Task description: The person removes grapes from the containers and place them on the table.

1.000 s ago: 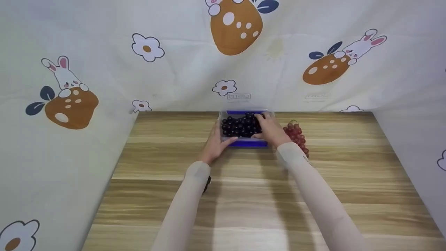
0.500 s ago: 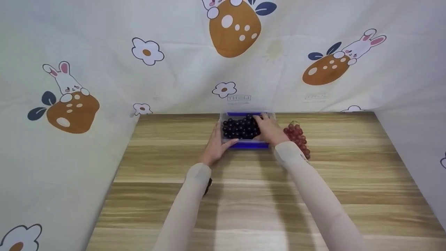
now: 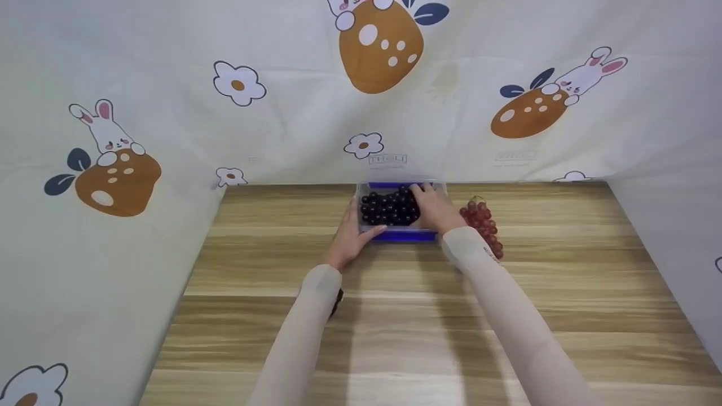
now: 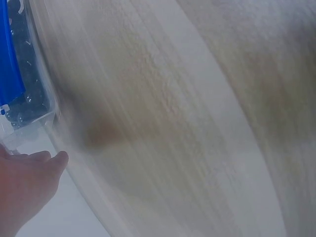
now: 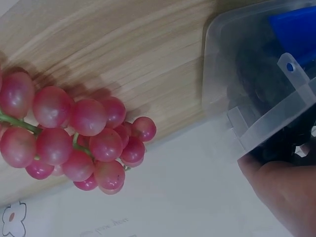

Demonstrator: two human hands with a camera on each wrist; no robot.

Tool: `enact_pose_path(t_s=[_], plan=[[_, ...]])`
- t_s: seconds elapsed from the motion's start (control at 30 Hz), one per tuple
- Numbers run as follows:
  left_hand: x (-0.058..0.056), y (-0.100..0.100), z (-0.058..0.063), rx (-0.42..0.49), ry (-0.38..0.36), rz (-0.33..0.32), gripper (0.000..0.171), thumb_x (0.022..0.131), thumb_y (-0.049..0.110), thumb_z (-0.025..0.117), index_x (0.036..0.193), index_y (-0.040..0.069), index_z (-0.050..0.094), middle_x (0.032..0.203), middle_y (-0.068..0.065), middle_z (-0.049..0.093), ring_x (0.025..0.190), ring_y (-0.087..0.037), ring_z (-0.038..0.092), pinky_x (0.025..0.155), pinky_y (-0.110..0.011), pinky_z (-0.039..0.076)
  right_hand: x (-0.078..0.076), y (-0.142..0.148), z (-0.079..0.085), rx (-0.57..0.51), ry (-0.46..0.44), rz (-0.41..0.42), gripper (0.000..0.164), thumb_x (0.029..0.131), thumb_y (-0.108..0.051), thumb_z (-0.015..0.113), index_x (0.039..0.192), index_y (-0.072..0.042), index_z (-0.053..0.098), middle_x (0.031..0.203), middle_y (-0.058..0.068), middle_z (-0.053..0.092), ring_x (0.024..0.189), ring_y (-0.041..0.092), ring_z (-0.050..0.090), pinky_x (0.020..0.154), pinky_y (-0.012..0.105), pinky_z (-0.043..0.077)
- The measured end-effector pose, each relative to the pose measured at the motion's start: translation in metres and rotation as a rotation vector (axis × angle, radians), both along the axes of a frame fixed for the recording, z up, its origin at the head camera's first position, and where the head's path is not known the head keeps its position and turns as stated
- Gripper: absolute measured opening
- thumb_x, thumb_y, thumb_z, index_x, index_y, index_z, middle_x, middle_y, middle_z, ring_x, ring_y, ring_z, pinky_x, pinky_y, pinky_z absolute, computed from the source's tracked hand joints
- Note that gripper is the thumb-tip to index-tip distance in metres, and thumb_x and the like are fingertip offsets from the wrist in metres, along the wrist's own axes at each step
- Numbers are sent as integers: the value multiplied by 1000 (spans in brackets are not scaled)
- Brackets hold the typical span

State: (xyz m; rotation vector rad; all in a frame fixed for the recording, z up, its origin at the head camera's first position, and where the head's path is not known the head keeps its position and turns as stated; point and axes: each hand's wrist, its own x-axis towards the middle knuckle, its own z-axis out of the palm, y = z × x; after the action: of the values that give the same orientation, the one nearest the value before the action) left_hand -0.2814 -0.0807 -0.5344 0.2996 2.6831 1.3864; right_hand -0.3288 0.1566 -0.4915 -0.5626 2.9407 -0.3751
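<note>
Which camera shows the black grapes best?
The head view: it looks down into the box and shows many black grapes. Both wrist views catch only part of them, mostly through the box's plastic.

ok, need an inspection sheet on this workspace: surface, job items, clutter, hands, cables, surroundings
Surface: wood-grain tabletop, striped, light reflection at the near middle.
Job items: clear container with blue latches, holding dark grapes.
Clutter: red grapes lying right of the container, apart from it.
Hands: left hand against the container's left side, thumb at its near edge; right hand inside, fingers curled over dark grapes.
Cables: nothing seen.
Surroundings: pale sheeting printed with rabbits and flowers, behind and both sides.
</note>
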Motion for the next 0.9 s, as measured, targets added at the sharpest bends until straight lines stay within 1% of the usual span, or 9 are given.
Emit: enact_pose_path(t_s=[0.2, 0.23, 0.43, 0.47, 0.6, 0.7, 0.73, 0.87, 0.9], plan=[[0, -1, 1, -11, -17, -1, 107, 101, 46, 69, 166, -6, 1, 174, -31, 4, 163, -42, 6, 133, -50, 7, -3, -5, -1, 69, 38, 12, 93, 82, -33, 91, 153, 4, 42, 148, 34, 52, 132, 55, 54, 112, 63, 48], [-4, -3, -7, -10, -11, -10, 111, 100, 53, 67, 167, -4, -1, 174, -28, 3, 163, -40, 5, 134, -47, 6, -3, -6, -2, 84, 47, 13, 94, 82, -33, 91, 153, 4, 42, 148, 34, 52, 131, 55, 55, 111, 63, 48], [-4, -3, -3, -46, -36, -4, 109, 102, 53, 65, 167, -3, -2, 176, -25, 2, 164, -37, 5, 134, -46, 8, -6, -9, -4, 137, 95, 21, 97, 82, -35, 91, 156, 4, 40, 149, 33, 54, 126, 57, 58, 109, 66, 48], [-1, 0, 5, -55, -54, 7, 105, 103, 47, 66, 167, -4, 0, 175, -27, 3, 163, -39, 6, 133, -48, 8, -6, -9, -5, 141, 99, 23, 97, 82, -35, 90, 156, 3, 40, 149, 33, 54, 127, 57, 58, 109, 66, 48], [-1, -1, 5, -43, -64, 8, 107, 102, 48, 67, 167, -3, -1, 175, -26, 3, 163, -39, 6, 133, -48, 9, -8, -10, -7, 163, 102, 27, 98, 83, -37, 89, 158, 2, 38, 151, 32, 53, 129, 59, 55, 113, 67, 43], [-3, -2, 0, -16, -46, 0, 112, 99, 54, 69, 167, -4, 1, 175, -28, 3, 162, -42, 7, 133, -52, 9, -9, -9, -8, 199, 104, 26, 101, 82, -41, 89, 159, 0, 37, 152, 30, 53, 130, 59, 54, 115, 67, 40], [-5, -3, -6, -10, -28, -6, 115, 98, 59, 67, 167, -3, 0, 174, -28, 3, 162, -42, 8, 133, -52, 8, -9, -9, -9, 212, 106, 25, 102, 82, -42, 89, 160, -1, 37, 153, 29, 53, 130, 59, 53, 116, 67, 40], [-5, -4, -7, 5, -4, -16, 115, 98, 59, 68, 168, -2, 2, 174, -29, 5, 162, -43, 9, 133, -54, 9, -10, -8, -10, 237, 111, 30, 102, 82, -41, 89, 160, -2, 36, 155, 27, 51, 131, 58, 52, 113, 68, 43], [-2, -3, -2, 2, -7, -16, 112, 99, 55, 69, 168, -1, 2, 174, -29, 5, 162, -43, 9, 133, -53, 9, -10, -8, -10, 236, 115, 31, 101, 82, -40, 88, 160, -2, 37, 155, 28, 51, 131, 58, 52, 112, 68, 44]])
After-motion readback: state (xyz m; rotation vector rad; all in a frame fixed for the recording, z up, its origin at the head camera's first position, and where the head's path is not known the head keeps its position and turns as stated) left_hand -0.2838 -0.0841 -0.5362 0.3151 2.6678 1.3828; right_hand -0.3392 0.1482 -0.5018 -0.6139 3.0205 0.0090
